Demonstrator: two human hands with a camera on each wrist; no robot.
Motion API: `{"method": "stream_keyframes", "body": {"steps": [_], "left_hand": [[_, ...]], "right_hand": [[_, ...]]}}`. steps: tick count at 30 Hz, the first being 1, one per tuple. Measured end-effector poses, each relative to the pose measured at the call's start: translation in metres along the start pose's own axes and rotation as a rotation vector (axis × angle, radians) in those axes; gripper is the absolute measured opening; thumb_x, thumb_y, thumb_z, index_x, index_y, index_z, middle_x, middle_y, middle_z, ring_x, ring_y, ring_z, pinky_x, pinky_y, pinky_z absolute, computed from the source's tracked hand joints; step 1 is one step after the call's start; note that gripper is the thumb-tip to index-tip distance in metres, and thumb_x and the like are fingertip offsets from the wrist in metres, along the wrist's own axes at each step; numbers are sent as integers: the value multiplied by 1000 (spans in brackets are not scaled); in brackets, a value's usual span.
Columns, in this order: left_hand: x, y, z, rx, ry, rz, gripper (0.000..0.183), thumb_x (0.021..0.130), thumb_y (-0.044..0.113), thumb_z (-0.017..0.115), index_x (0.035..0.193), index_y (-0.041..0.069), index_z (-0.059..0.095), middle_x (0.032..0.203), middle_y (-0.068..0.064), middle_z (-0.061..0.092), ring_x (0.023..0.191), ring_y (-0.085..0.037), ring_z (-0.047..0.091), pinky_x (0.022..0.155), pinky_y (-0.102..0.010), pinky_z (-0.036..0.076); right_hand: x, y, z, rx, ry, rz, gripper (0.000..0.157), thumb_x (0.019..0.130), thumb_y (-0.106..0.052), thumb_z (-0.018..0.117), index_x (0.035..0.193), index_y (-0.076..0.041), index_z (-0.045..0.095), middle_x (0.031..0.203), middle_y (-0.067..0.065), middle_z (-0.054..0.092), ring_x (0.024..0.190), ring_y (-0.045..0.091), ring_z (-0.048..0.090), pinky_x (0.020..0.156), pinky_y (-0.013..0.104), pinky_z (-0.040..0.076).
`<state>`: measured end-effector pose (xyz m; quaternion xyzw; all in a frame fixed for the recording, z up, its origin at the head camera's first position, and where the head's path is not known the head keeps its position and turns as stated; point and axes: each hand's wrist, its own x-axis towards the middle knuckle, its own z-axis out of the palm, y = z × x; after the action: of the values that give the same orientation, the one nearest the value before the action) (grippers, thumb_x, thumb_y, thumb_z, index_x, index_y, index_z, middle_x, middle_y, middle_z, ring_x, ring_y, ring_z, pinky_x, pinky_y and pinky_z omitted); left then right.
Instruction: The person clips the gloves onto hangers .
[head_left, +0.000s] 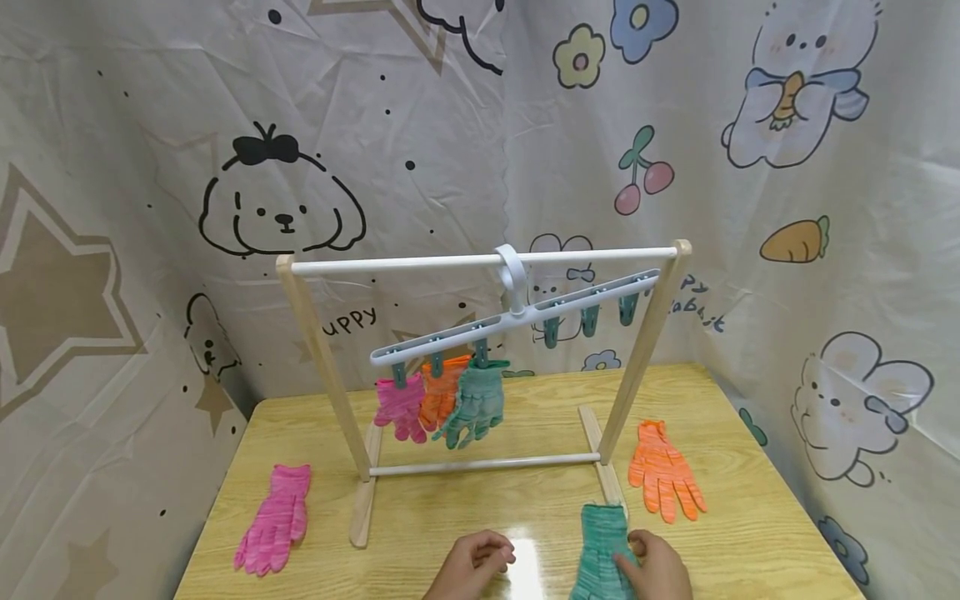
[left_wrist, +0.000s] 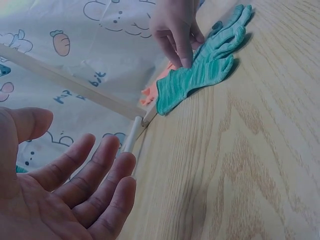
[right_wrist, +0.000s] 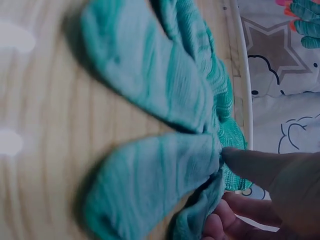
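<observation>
A green knitted glove lies on the table at the front right, cuff toward the rack. My right hand pinches its side; in the right wrist view the thumb presses on the fabric while the other fingers curl at the edge. My left hand hovers left of that glove, holding nothing, its fingers loosely bent in the left wrist view. Behind the hands, a white clip hanger hangs tilted from a rack. Pink, orange and green gloves hang from its left clips.
A pink glove lies at the table's left, an orange glove at the right, beside the rack's foot. The wooden rack has a white top bar and a low crossbar. Three clips on the hanger's right hold nothing.
</observation>
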<state>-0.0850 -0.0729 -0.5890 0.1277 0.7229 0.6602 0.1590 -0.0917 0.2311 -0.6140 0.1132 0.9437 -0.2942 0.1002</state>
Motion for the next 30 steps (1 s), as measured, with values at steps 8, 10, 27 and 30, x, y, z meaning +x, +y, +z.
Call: {"method": "stream_keyframes", "body": {"steps": [8, 10, 27, 30], "left_hand": [[0, -2, -1, -1, -11, 11, 38, 95, 24, 53, 101, -13, 61, 90, -12, 67, 77, -18, 63, 73, -37, 54], [0, -3, -1, 4, -10, 15, 38, 95, 24, 53, 101, -13, 61, 90, -13, 67, 77, -19, 63, 73, -38, 54], [1, 1, -1, -16, 7, -14, 36, 94, 23, 54, 103, -11, 61, 93, -16, 66, 78, -14, 61, 73, -36, 54], [1, 2, -1, -16, 6, 0, 35, 94, 22, 54, 103, -11, 61, 94, -20, 66, 78, -16, 62, 73, -36, 54]], "right_hand": [[0, -2, 3, -4, -19, 24, 34, 74, -29, 76, 89, -1, 64, 69, -3, 54, 62, 13, 50, 58, 33, 45], [0, -2, 3, 0, -5, 21, 25, 75, -25, 75, 82, -5, 61, 67, -3, 52, 61, 13, 48, 56, 32, 44], [-4, -9, -5, 137, 90, -139, 14, 78, -15, 72, 81, -6, 62, 67, -4, 51, 58, 11, 46, 52, 26, 41], [-5, -14, -8, 149, 93, -147, 14, 78, -15, 72, 82, -5, 63, 68, -4, 51, 59, 11, 48, 53, 27, 42]]}}
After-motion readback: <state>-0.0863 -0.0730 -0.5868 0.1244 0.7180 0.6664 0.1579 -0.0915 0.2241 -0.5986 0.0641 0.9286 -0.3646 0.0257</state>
